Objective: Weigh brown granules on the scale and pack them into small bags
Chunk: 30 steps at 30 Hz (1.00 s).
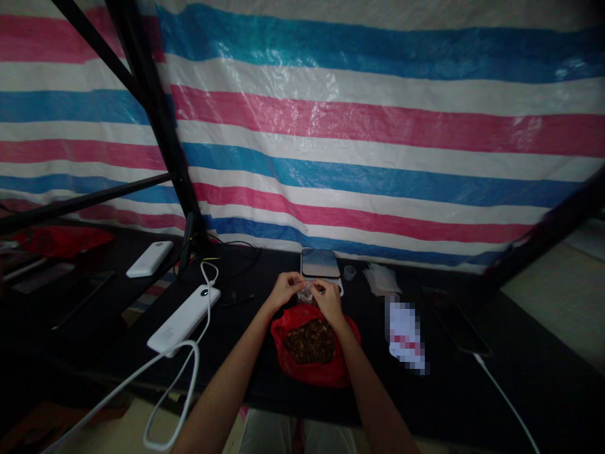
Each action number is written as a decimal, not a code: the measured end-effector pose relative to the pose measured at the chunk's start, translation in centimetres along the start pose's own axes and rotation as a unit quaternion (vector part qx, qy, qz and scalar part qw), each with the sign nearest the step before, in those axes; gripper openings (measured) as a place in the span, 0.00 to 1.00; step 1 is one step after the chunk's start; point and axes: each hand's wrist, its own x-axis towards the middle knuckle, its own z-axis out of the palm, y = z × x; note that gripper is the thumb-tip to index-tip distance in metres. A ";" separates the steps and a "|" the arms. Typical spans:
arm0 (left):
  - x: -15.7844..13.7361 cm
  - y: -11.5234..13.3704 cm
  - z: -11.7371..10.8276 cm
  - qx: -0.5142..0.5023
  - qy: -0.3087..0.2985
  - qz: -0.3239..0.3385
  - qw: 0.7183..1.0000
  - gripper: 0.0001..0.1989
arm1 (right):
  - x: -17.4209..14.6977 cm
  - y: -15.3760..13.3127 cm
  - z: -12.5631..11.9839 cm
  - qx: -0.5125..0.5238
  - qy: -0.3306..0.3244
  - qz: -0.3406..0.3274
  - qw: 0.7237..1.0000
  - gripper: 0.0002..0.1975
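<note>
My left hand (287, 287) and right hand (328, 297) pinch a clear plastic bag (306, 294), just beyond the red plastic bag (314, 374).

Clear bag (306, 294) in both hands (286, 288) (329, 297)

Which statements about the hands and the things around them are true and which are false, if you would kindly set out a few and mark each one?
1. The red bag lies open, showing brown pieces. True.
2. The left hand grips the red bag's rim. False: its fingers are at a piece of clear plastic.
3. The right hand is at that clear plastic too. True.
4. The small cup is right of the scale. True.
5. The white power bank with a cable lies right of the red bag. False: it lies to the left.
</note>
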 end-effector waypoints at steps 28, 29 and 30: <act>0.2 -0.3 -0.5 0.033 0.018 -0.002 0.999 0.15 | -0.3 -0.7 -0.1 -0.092 -0.022 0.029 0.995 0.14; 0.3 -0.4 -0.5 0.025 0.026 -0.005 0.999 0.15 | -0.3 -0.7 -0.1 -0.096 -0.024 0.032 0.995 0.15; 0.4 -0.4 -0.6 0.013 0.035 -0.012 0.999 0.15 | -0.2 -0.7 -0.1 -0.101 -0.024 0.037 0.994 0.15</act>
